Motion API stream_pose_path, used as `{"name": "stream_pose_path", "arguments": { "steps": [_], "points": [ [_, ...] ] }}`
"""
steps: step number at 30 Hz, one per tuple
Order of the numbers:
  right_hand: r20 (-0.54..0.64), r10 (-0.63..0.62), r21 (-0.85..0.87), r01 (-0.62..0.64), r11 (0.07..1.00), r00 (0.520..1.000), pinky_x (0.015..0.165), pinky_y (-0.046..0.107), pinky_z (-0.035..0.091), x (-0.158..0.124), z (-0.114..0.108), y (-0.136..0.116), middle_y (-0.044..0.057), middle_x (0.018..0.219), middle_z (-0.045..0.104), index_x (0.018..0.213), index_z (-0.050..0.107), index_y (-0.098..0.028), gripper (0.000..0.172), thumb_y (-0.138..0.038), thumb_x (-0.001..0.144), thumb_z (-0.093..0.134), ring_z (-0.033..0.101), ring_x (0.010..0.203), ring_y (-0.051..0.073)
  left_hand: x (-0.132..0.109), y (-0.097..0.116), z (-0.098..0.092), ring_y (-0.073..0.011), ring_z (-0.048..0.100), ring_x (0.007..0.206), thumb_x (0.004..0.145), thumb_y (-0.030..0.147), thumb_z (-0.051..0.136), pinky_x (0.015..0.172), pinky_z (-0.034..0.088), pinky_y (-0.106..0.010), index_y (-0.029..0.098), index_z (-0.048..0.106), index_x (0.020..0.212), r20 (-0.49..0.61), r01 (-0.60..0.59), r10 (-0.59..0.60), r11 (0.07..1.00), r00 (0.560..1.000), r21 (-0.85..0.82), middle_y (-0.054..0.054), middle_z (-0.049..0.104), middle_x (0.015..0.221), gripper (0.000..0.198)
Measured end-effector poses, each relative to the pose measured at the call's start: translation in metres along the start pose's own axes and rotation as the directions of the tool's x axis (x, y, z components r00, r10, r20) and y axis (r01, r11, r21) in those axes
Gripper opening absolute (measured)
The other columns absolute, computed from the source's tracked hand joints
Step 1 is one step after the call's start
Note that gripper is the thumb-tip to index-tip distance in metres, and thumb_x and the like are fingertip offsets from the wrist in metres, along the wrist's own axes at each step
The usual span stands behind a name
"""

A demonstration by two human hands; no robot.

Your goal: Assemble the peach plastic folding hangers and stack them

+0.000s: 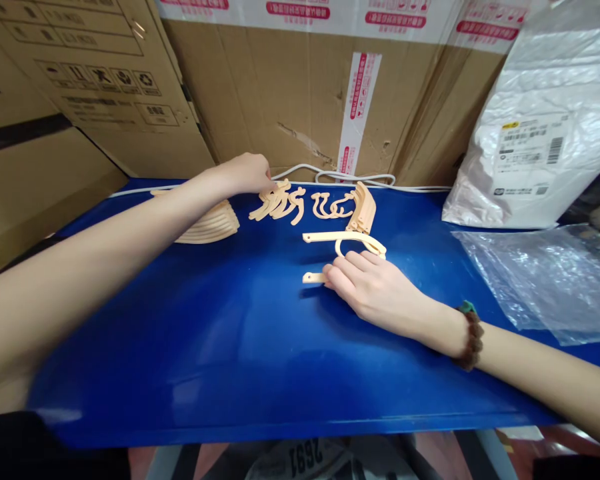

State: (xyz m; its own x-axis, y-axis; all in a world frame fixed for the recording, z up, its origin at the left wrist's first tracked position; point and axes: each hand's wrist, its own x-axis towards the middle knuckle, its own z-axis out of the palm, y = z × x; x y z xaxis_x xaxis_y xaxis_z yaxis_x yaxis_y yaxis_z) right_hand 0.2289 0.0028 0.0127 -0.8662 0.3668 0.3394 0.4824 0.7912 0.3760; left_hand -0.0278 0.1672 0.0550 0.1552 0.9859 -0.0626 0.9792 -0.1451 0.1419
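My right hand [365, 283] is closed around a pale beige frame [330, 237] made of curved strips, held above the blue table. Small holes show at the two strip ends, and a rounded inner piece is partly covered by my fingers. My left hand [250, 175] reaches to the back, its fingers bent down and drawn together at a pile of small S-shaped beige pieces [283, 203]. Its fingertips are mostly hidden, so what they grip cannot be made out. To the right of the pile lie a few curved hook-like pieces [325, 205] and a stack of curved beige strips [363, 207].
Partly behind my left forearm sits a row of long curved beige strips [213, 223]. A white cable [355, 179] runs along the back of the blue table [260, 360]. Cardboard boxes [280, 93] wall the rear and left. At right are a white parcel bag [525, 147] and clear plastic bags [545, 280].
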Motion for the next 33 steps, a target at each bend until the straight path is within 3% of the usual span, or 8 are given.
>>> {"name": "stream_pose_path", "arguments": {
  "steps": [5, 10, 16, 20, 23, 27, 29, 33],
  "points": [
    [0.06, -0.032, 0.012, 0.032, 0.999, 0.998, 0.062, 0.032, 0.032, -0.002, -0.004, -0.001, 0.005, 0.08, 0.058, 0.097, 0.055, -0.014, 0.029, -0.019, 0.104, 0.028, 0.05, 0.068, 0.016, 0.004, 0.002, -0.001, -0.022, 0.068, 0.071, 0.07, 0.032, 0.068, 0.068, 0.05, -0.029, 0.01, 0.075, 0.092, 0.063, 0.064, -0.058, 0.993, 0.996, -0.095, -0.011, 0.073, 0.082, 0.032],
    [0.092, -0.139, 0.078, 0.132, 0.988, 0.986, 0.06, 0.03, 0.035, 0.0, -0.006, -0.001, 0.005, 0.088, 0.059, 0.107, 0.051, -0.014, 0.026, -0.016, 0.104, 0.026, 0.054, 0.072, 0.015, 0.0, 0.002, 0.002, -0.0235, 0.068, 0.082, 0.066, 0.032, 0.073, 0.069, 0.053, -0.028, 0.012, 0.075, 0.087, 0.081, 0.101, -0.082, 0.96, 0.993, -0.261, -0.01, 0.073, 0.083, 0.029],
    [0.057, -0.18, 0.014, 0.18, 0.984, 0.982, 0.056, 0.03, 0.032, 0.002, -0.003, 0.001, 0.002, 0.082, 0.059, 0.113, 0.05, -0.013, 0.023, -0.014, 0.103, 0.029, 0.053, 0.062, 0.012, -0.001, 0.004, 0.002, -0.0236, 0.068, 0.087, 0.068, 0.031, 0.07, 0.067, 0.053, -0.028, 0.013, 0.074, 0.081, 0.127, 0.127, -0.095, 0.954, 0.987, -0.271, -0.01, 0.074, 0.087, 0.023],
    [0.056, -0.138, 0.014, 0.137, 0.99, 0.989, 0.054, 0.03, 0.03, 0.0, 0.001, 0.002, 0.001, 0.08, 0.06, 0.115, 0.049, -0.013, 0.022, -0.019, 0.104, 0.031, 0.052, 0.058, 0.011, -0.002, 0.008, -0.003, -0.0245, 0.068, 0.087, 0.07, 0.028, 0.067, 0.066, 0.053, -0.029, 0.012, 0.073, 0.079, 0.139, 0.1, -0.063, 0.955, 0.988, -0.279, -0.01, 0.073, 0.087, 0.019],
    [0.038, -0.09, 0.027, 0.089, 0.996, 0.995, 0.053, 0.03, 0.028, -0.001, 0.002, 0.003, 0.0, 0.078, 0.061, 0.113, 0.051, -0.014, 0.02, -0.02, 0.103, 0.034, 0.051, 0.055, 0.011, -0.012, 0.016, -0.011, -0.0227, 0.068, 0.082, 0.075, 0.026, 0.064, 0.067, 0.052, -0.03, 0.01, 0.071, 0.081, 0.061, 0.034, -0.014, 0.934, 0.998, -0.354, -0.01, 0.072, 0.084, 0.018],
    [0.002, -0.011, 0.042, 0.01, 0.999, 1.0, 0.054, 0.031, 0.029, 0.0, 0.001, 0.005, -0.001, 0.075, 0.062, 0.1, 0.056, -0.017, 0.018, -0.023, 0.1, 0.04, 0.054, 0.056, 0.012, -0.043, 0.031, -0.026, -0.0146, 0.066, 0.075, 0.088, 0.028, 0.054, 0.07, 0.05, -0.027, 0.006, 0.065, 0.096, -0.032, -0.068, 0.061, 0.909, 0.998, -0.412, -0.009, 0.07, 0.082, 0.026],
    [-0.012, 0.028, 0.057, -0.028, 0.998, 1.0, 0.055, 0.031, 0.03, -0.001, 0.001, 0.005, 0.0, 0.076, 0.064, 0.095, 0.058, -0.016, 0.02, -0.025, 0.098, 0.041, 0.056, 0.058, 0.013, -0.063, 0.04, -0.029, -0.0118, 0.065, 0.074, 0.092, 0.027, 0.048, 0.07, 0.048, -0.026, 0.004, 0.058, 0.105, -0.186, -0.289, 0.236, 0.889, 0.954, -0.356, -0.007, 0.069, 0.084, 0.028],
    [-0.006, 0.068, 0.108, -0.067, 0.992, 0.998, 0.058, 0.03, 0.032, -0.002, 0.004, 0.006, 0.002, 0.078, 0.067, 0.094, 0.06, -0.015, 0.024, -0.027, 0.099, 0.039, 0.06, 0.063, 0.014, -0.105, 0.056, -0.02, -0.0124, 0.062, 0.073, 0.088, 0.02, 0.047, 0.065, 0.043, -0.023, 0.012, 0.054, 0.094, -0.38, -0.377, 0.295, 0.912, 0.877, -0.162, -0.003, 0.065, 0.081, 0.012]
  ]
}}
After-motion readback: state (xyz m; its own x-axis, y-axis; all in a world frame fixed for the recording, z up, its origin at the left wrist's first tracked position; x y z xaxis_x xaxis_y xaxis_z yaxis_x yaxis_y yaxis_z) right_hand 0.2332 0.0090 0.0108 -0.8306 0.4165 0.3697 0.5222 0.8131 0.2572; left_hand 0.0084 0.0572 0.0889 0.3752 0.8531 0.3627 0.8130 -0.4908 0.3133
